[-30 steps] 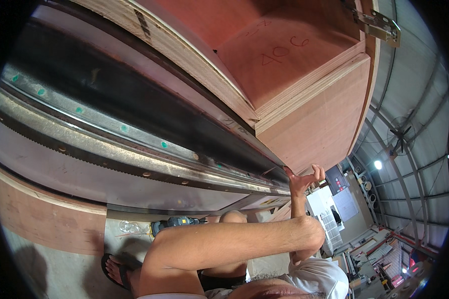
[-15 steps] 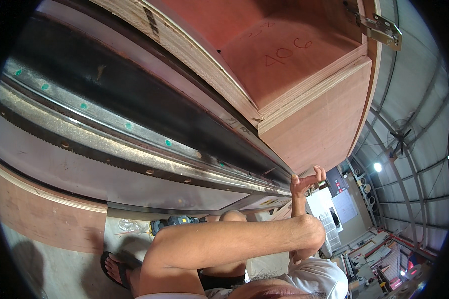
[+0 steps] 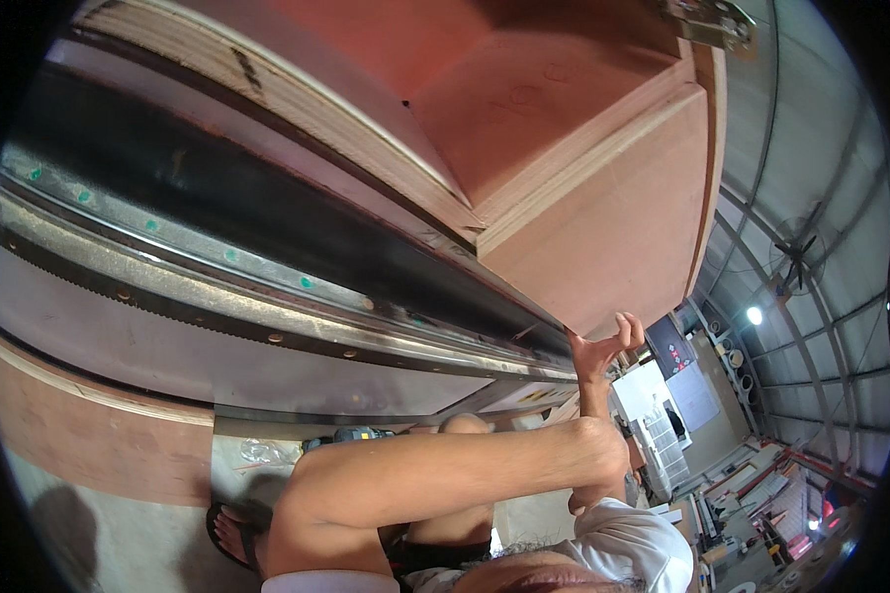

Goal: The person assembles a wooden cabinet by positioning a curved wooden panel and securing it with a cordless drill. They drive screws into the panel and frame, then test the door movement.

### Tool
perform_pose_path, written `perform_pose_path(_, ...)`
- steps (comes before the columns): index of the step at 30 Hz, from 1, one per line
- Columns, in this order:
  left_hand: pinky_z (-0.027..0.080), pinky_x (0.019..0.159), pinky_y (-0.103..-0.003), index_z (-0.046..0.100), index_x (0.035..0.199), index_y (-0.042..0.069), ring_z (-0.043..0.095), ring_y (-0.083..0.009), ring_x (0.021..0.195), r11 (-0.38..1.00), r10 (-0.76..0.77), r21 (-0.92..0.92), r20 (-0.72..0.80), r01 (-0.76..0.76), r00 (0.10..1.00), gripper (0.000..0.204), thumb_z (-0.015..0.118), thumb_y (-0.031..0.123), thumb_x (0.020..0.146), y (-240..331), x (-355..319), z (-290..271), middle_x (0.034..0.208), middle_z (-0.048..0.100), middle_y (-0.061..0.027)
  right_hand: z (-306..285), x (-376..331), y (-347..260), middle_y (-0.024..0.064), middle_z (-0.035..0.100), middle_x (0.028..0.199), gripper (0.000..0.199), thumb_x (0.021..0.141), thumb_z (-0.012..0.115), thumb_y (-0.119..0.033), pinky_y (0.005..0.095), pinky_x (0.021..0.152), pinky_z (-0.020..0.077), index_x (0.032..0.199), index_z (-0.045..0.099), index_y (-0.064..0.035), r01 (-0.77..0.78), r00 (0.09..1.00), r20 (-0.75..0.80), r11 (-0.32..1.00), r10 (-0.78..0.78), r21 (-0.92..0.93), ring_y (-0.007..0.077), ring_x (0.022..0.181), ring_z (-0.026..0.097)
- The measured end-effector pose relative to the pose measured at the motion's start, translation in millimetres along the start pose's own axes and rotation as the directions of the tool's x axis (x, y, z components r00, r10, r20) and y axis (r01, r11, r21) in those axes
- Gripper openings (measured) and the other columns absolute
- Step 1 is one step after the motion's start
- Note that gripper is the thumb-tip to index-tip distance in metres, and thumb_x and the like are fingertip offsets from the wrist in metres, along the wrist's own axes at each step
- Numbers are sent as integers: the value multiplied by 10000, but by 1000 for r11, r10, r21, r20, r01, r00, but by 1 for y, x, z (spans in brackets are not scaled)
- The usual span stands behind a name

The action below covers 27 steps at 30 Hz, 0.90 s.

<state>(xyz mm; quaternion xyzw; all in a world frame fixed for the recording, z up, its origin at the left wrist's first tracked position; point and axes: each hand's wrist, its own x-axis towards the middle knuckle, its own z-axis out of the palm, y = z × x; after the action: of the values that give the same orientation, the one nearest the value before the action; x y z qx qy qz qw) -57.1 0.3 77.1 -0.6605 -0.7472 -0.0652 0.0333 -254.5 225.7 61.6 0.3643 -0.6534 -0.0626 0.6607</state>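
Observation:
A bare arm reaches up from a white sleeve (image 3: 618,544) at the lower right; I take it as my right. Its hand, my right hand (image 3: 603,352), is at the lower corner of a pinkish plywood cabinet (image 3: 603,222). The thumb rests at the panel's edge, spread from the bent fingers, and nothing shows in the hand. Beside it ends a long dark steel beam (image 3: 297,188). A large bent limb crosses the lower view, seemingly my left arm (image 3: 435,484). It ends near the white sleeve, where my left hand (image 3: 603,457) is folded back, fingers mostly hidden.
A toothed metal rail (image 3: 257,316) with green dots runs along the beam. Below lie a power drill (image 3: 358,435), a clear plastic bag (image 3: 267,452) and a plywood board (image 3: 99,430). A metal hinge (image 3: 717,22) juts from the cabinet. My sandalled foot (image 3: 232,534) is at lower left.
The whole view has shifted, so the cabinet sits farther left and slightly higher. My right hand stays by the panel's lower corner, its fingers slightly higher and its thumb nearer the edge.

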Motion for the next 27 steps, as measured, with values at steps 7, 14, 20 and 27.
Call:
perform_pose_path(7,551,864,-444,756,1052,25,696,-314,1005,1000,-18,-7,95,18,995,422,806,324,758,18,24,28,1052,740,-144,-57,-5,9,149,333,1208,818,566,941,-197,536,919,377,1188,411,-172,107,993,58,994,-106,-17,349,1176,387)
perform_pose_path(14,452,1056,-431,665,1296,135,591,-261,1236,993,-109,88,399,80,911,578,687,532,877,40,67,59,1319,654,-40,-127,16,9,137,343,1205,813,499,930,-159,578,975,387,1135,423,-158,161,985,85,982,-152,-101,366,1173,403)
perform_pose_path(20,432,1083,-427,610,1351,120,580,-257,1248,985,-156,138,501,100,851,595,631,533,922,39,70,60,1338,640,-28,-176,25,19,129,356,1203,765,542,928,-157,592,1067,355,1082,386,-158,158,987,11,961,-160,-228,349,1198,393)
perform_pose_path(27,495,987,-464,693,1221,75,613,-325,1158,986,58,-166,319,-5,946,482,756,379,852,-4,96,74,1273,662,-132,-243,91,38,127,332,1173,627,739,904,-168,422,971,384,1044,368,-55,210,953,-85,840,-289,-501,279,1102,398)
